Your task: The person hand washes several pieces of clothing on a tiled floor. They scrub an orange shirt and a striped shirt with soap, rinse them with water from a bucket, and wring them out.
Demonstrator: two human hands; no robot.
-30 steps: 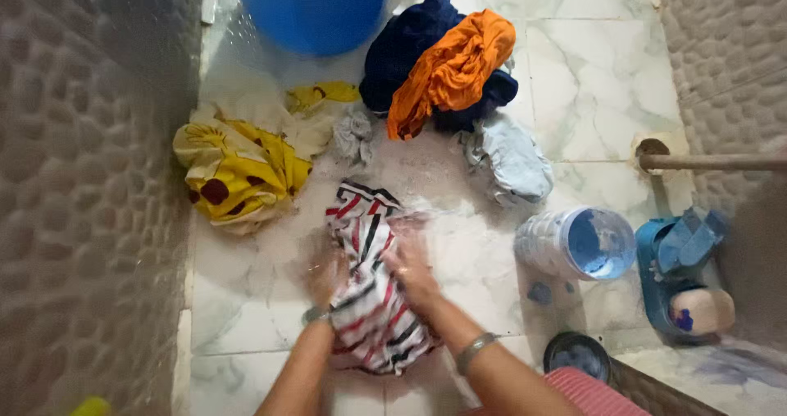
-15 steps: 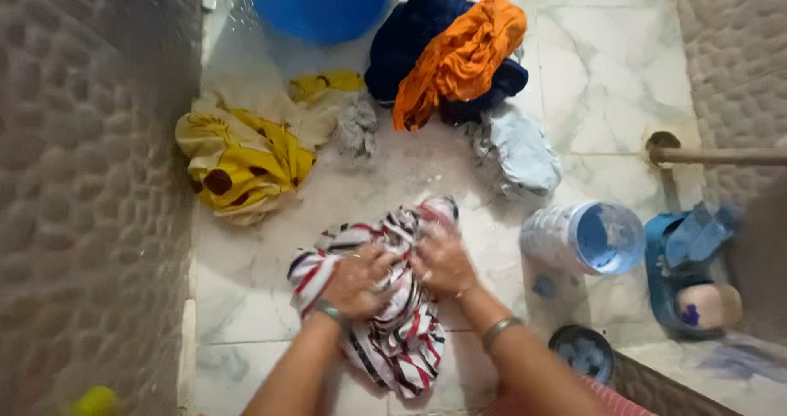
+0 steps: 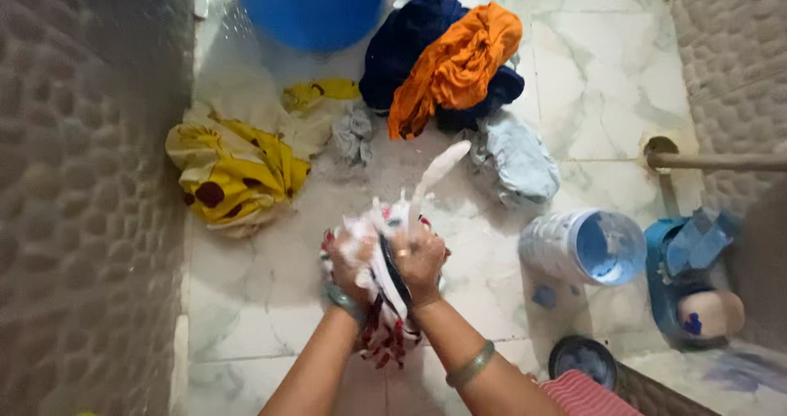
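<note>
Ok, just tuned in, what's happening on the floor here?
A person is hand-washing laundry on a wet marble floor. Both the left hand and the right hand grip a soapy red, white and black striped garment, bunched up and lifted off the tiles. Beyond them lie a yellow patterned cloth, an orange cloth on a navy one, and a pale blue piece. A tipped plastic jar lies to the right.
</note>
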